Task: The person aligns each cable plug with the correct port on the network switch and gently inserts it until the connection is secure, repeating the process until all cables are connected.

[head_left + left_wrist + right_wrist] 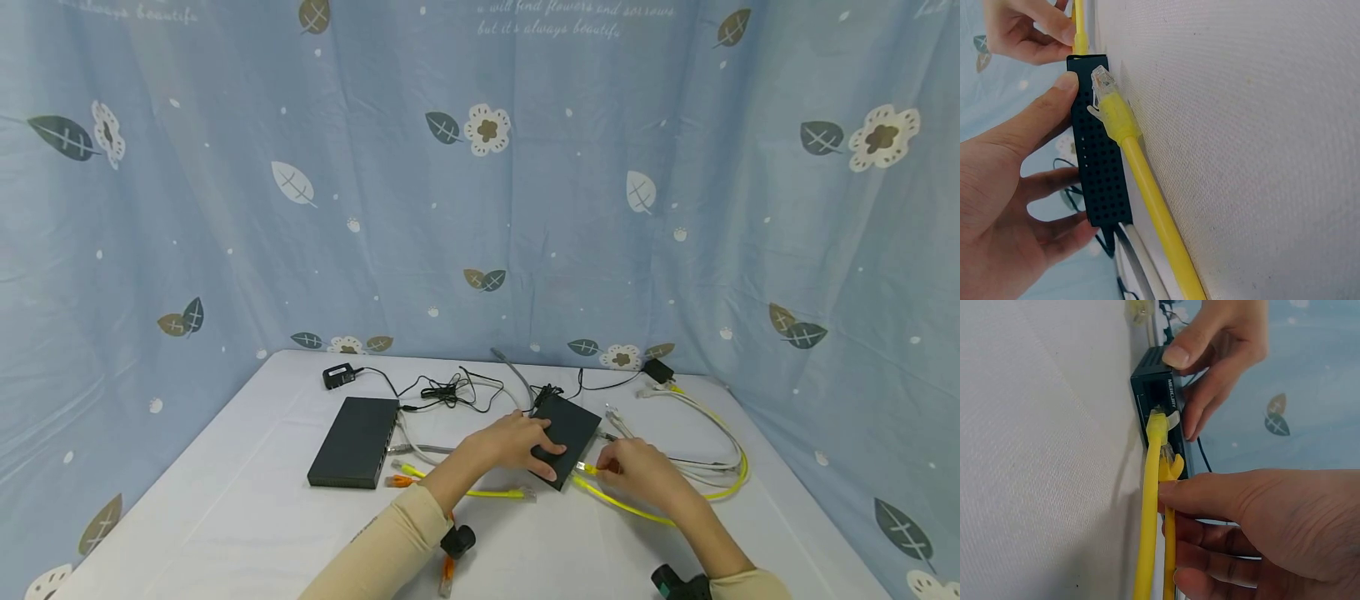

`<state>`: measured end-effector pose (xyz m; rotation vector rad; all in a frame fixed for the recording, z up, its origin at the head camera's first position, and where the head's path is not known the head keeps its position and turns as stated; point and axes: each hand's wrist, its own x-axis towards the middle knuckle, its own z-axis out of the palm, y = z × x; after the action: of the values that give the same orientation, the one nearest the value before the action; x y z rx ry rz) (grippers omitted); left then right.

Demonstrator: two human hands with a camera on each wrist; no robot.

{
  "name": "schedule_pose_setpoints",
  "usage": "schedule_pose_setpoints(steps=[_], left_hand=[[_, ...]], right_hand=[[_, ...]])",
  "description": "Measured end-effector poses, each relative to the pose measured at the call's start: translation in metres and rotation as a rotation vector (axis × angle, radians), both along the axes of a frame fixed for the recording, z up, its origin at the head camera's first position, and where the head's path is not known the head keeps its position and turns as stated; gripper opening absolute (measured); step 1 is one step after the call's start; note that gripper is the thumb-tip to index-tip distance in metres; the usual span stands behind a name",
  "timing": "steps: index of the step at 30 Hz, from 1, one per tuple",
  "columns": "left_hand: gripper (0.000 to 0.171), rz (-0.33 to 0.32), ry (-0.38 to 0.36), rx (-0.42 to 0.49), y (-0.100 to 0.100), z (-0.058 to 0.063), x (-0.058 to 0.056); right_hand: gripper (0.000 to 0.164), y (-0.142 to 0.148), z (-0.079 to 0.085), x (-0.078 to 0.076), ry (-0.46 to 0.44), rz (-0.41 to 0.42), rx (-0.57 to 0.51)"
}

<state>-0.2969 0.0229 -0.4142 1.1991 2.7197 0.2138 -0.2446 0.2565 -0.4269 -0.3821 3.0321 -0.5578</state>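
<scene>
A small black network switch (572,427), marked MERCURY in the right wrist view, lies angled on the table. My left hand (517,443) rests on its top, fingers spread and thumb by the near edge. One yellow network cable (1152,506) sits in a port at its front. Beside that cable, my right hand (637,471) pinches a second yellow network cable (1170,534) just behind its clear plug (1168,450), which is right at the port face. A loose yellow cable (1157,206) with a clear plug lies near my left wrist.
A larger black switch (354,442) lies to the left, with grey and white cables at its side. Black power adapters (339,376) and bundled cords (448,392) lie at the back. Orange cable ends (401,481) are near my left forearm. White cables (701,397) loop at the right.
</scene>
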Motion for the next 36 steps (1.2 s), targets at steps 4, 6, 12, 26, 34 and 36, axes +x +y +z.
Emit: schedule_pose_setpoints(steps=[4, 6, 12, 26, 34, 36], left_hand=[[0.052, -0.001, 0.001, 0.0, 0.0, -0.0005, 0.0], [0.053, -0.003, 0.002, -0.001, -0.0001, -0.0003, -0.0002], [0.053, -0.007, 0.006, -0.008, -0.0004, 0.0008, -0.0005], [0.052, -0.016, 0.006, -0.008, -0.0004, -0.0003, -0.0008], [0.053, -0.006, 0.009, -0.004, 0.0001, -0.0022, -0.0017], [0.053, -0.003, 0.009, -0.006, 0.0001, -0.0021, -0.0017]], right_hand=[[0.004, 0.0013, -0.0001, 0.0004, 0.013, 0.034, 0.003], [0.003, 0.0025, -0.0001, 0.0005, 0.015, 0.057, -0.002], [0.005, 0.0058, 0.0006, 0.0009, 0.012, 0.12, -0.018], [0.005, 0.0073, 0.0008, 0.0021, -0.013, 0.173, -0.046], [0.004, 0.0071, -0.0006, 0.0021, -0.005, 0.151, -0.039], [0.004, 0.0071, -0.0013, 0.0018, -0.004, 0.145, -0.039]])
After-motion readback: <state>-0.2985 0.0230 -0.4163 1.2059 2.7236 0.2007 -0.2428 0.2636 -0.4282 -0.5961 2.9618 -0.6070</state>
